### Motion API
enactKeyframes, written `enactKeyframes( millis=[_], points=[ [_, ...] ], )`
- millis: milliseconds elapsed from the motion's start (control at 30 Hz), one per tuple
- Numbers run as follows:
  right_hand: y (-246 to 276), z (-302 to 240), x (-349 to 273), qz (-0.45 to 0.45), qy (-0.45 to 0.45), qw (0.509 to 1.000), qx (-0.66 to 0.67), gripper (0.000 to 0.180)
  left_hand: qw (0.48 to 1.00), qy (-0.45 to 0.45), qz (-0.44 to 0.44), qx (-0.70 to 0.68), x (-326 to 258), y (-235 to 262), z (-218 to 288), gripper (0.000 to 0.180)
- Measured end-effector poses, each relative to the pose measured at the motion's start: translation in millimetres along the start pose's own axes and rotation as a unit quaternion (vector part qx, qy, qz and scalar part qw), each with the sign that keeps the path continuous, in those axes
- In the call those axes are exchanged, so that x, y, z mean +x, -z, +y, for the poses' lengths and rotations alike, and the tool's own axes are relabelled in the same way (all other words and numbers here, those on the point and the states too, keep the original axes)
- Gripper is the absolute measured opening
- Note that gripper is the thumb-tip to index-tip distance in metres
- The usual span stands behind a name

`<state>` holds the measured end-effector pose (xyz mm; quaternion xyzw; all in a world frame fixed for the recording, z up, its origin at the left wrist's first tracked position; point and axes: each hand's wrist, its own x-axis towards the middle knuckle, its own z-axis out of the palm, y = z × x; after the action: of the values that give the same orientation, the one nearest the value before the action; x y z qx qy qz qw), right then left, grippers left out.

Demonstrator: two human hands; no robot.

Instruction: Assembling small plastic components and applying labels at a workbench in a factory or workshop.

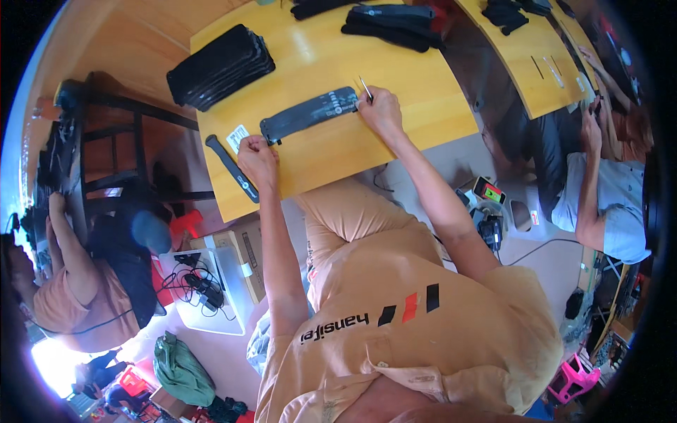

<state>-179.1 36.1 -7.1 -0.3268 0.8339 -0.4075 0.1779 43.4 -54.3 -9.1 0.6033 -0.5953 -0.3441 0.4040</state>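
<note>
Head view: a long black strip lies flat across the middle of the wooden counter, and both hands are on it. The left hand presses its near end down with curled fingers; the right hand pinches a thin metal pin at the strip's far end. Judging from this, the work on this piece looks under way rather than finished. A stack of similar black pieces sits well apart at the counter's left rear, another dark pile lies at the far edge, and one narrow black strap with a small white label lies beside the left hand.
</note>
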Motion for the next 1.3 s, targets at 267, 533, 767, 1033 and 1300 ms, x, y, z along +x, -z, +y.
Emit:
enactKeyframes(
  millis=[267, 533, 767, 1033, 1300],
  points=[
    [12.4, 1.0, -24.6, 0.069, 0.126, 0.99, 0.007, 0.013, 0.985, -0.158, -0.015, 0.071, -32.5, 4.4, 18.6, 0.026],
    [3.4, -5.0, -36.1, -0.018, 0.306, 0.944, -0.124, 0.025, 0.841, -0.366, -0.212, 0.336, -55.6, -27.0, 20.2, 0.067],
    [6.4, -7.1, -32.6, -0.012, 0.319, 0.94, -0.122, 0.023, 0.84, -0.355, -0.213, 0.35, -56.9, -29.7, 21.2, 0.068],
    [4.6, -4.1, -31.0, 0.048, 0.296, 0.949, -0.093, 0.021, 0.891, -0.327, -0.198, 0.246, -55.5, -15.5, 22.3, 0.064],
    [27.9, 18.4, -44.1, 0.081, 0.219, 0.955, -0.184, 0.021, 0.97, -0.121, 0.069, 0.2, -36.7, 72.6, 10.0, 0.041]
  ],
)
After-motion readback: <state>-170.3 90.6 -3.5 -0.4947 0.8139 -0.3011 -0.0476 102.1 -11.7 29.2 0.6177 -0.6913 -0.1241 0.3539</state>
